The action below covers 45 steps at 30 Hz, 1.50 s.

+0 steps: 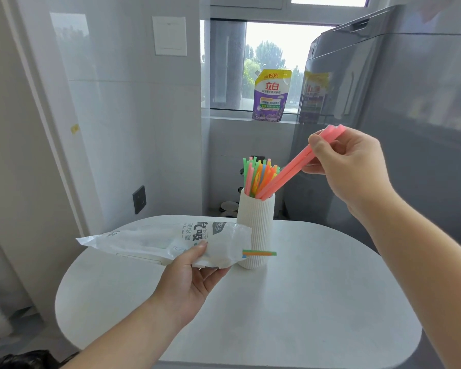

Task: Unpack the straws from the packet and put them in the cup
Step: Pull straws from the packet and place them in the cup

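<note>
A tall white ribbed cup [256, 225] stands on the white table and holds several green, orange and pink straws [258, 174]. My right hand [349, 166], above and right of the cup, pinches a few pink straws [290, 171] near their upper ends; their lower ends are inside the cup's mouth. My left hand [194, 272] holds the white straw packet [171, 242] level, just left of the cup. A few straw ends [260, 253] stick out of the packet's open right end in front of the cup.
The white oval table [304, 302] has bare surface in front and to the right. A grey refrigerator [397, 115] stands at the right, close behind my right hand. A purple detergent pouch [270, 95] sits on the windowsill. Tiled wall at the left.
</note>
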Each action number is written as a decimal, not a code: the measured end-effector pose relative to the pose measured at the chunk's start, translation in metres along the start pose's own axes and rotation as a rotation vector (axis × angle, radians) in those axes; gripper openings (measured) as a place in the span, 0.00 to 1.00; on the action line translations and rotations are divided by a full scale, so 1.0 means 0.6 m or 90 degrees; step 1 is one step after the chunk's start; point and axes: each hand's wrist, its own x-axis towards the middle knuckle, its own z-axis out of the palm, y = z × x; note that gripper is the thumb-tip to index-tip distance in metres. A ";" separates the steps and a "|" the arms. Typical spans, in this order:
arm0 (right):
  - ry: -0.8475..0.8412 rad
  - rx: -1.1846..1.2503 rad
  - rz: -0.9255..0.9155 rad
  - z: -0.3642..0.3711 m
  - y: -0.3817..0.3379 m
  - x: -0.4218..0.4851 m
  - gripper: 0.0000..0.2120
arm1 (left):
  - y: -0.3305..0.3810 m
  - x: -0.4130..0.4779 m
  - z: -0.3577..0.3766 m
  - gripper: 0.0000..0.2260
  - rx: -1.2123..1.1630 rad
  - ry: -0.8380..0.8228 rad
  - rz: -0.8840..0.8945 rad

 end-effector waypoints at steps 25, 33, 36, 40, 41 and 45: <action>-0.136 -0.297 -0.125 0.081 0.039 0.053 0.22 | -0.002 -0.006 0.004 0.11 0.028 -0.017 -0.007; -0.280 -0.506 -0.234 0.102 0.090 0.030 0.22 | -0.001 -0.005 0.001 0.12 0.036 -0.019 -0.005; -0.270 -0.475 -0.239 0.098 0.102 0.016 0.27 | 0.000 -0.005 0.000 0.12 0.043 -0.021 -0.004; -0.122 -0.352 -0.281 0.089 0.095 -0.033 0.25 | -0.001 -0.002 0.000 0.13 0.046 -0.020 0.002; -0.081 -0.319 -0.283 0.090 0.098 -0.052 0.23 | 0.000 -0.001 0.000 0.13 0.047 -0.019 0.006; 0.016 -0.227 -0.151 0.095 0.121 -0.132 0.12 | -0.001 -0.002 0.001 0.12 0.063 -0.017 0.037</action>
